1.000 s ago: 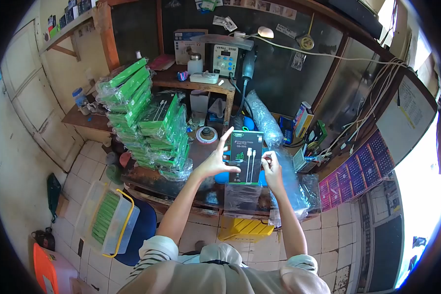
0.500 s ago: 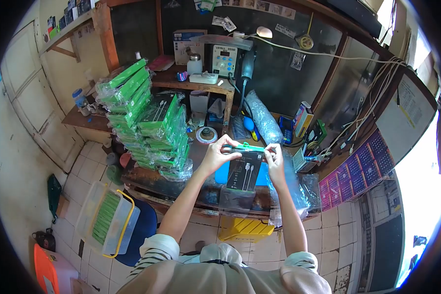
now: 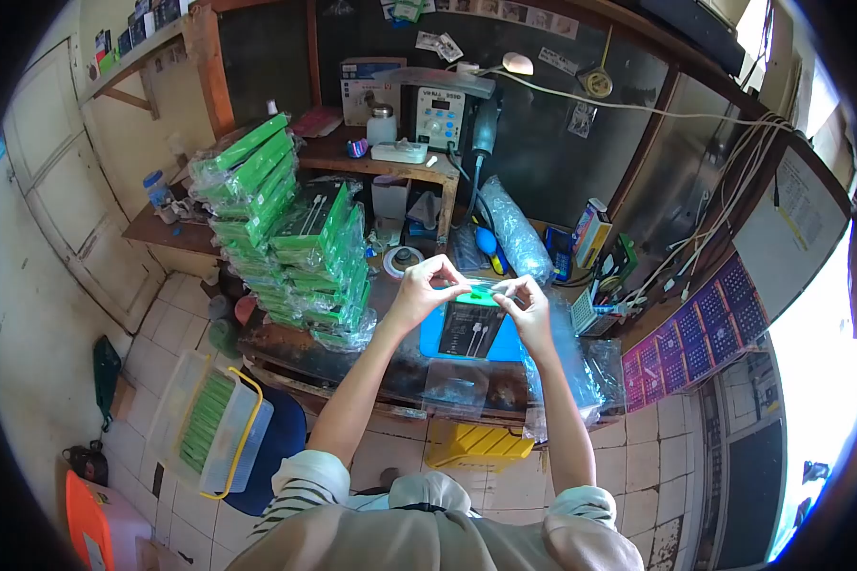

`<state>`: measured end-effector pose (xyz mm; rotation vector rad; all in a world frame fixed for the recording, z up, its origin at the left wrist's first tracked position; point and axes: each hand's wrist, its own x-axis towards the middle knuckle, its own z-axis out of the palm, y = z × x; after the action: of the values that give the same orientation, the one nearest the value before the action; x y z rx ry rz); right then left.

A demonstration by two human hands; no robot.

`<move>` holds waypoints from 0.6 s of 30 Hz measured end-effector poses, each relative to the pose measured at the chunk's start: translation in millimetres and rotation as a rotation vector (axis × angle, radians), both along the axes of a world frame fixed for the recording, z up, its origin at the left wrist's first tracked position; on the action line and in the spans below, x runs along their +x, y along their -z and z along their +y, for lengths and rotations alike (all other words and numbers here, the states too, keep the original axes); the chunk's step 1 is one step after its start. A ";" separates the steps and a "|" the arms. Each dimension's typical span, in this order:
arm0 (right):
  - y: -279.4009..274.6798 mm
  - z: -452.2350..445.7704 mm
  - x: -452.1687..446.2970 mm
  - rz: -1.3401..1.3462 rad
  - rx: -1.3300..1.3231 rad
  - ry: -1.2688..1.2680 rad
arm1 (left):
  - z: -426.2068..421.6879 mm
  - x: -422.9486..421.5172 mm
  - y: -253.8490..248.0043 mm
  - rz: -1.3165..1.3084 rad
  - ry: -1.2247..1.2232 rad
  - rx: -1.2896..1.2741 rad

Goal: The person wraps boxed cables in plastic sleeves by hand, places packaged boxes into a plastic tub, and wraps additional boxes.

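Note:
A black box [image 3: 470,329] with a picture of white cables on its front and a green top stands above the blue mat [image 3: 433,340]. My left hand [image 3: 428,291] pinches at the left of its top edge, thumb and forefinger together. On the right of the same edge, my right hand [image 3: 528,309] pinches too. Thin clear film shows between the fingertips; whether they grip film or box is too small to tell. A clear plastic sheet [image 3: 455,385] lies at the desk's front edge, below the box.
Stacks of plastic-wrapped green boxes [image 3: 319,257] rise at the left. A bubble-wrap roll [image 3: 516,228] and a pen basket [image 3: 592,312] are on the right. Behind stands a soldering station [image 3: 439,118]. A clear bin [image 3: 205,423] with a yellow handle is at lower left.
The box has tipped from facing me to showing its green top and has come lower. My hands have moved from its sides to its top edge and pinch there.

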<state>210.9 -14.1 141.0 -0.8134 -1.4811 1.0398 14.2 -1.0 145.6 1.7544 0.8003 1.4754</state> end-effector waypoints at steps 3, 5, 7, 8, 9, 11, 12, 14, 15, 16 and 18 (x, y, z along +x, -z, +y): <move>1.5 7.6 -0.3 0.031 0.083 -0.006 | -0.2 0.3 -9.9 -0.039 0.009 0.035; -6.1 8.8 -0.8 0.029 0.087 -0.004 | 1.0 0.1 -12.0 -0.019 -0.008 0.032; -18.9 5.5 -4.2 -0.016 0.118 0.031 | 5.7 3.2 -8.2 -0.230 0.018 0.037; -25.6 3.7 -5.8 0.007 0.134 0.031 | 4.8 2.9 -4.6 -0.253 0.034 0.012; -33.3 1.9 -6.6 0.007 0.138 0.034 | 3.0 5.1 -3.1 -0.252 0.037 0.016; -44.8 -0.6 -8.8 0.009 0.144 0.071 | -3.2 9.4 1.8 -0.181 -0.028 0.048; -45.7 1.8 -7.5 0.018 0.155 0.073 | 5.6 8.6 24.2 -0.153 0.055 -0.051; -52.0 0.7 -5.8 0.024 0.168 0.077 | -1.5 17.0 36.4 -0.126 0.133 -0.137; -56.0 -0.3 -5.3 0.032 0.177 0.082 | -3.2 19.5 42.4 -0.068 0.147 -0.177; -59.6 -1.1 -5.4 0.067 0.198 0.085 | -4.4 24.1 48.4 -0.053 0.118 -0.184; -65.4 -1.0 -4.4 0.070 0.207 0.124 | -10.5 30.7 46.7 -0.096 0.137 -0.264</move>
<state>206.5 -15.1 206.4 -0.7048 -1.4323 0.8001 44.9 -11.5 98.9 1.5003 0.7708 1.2897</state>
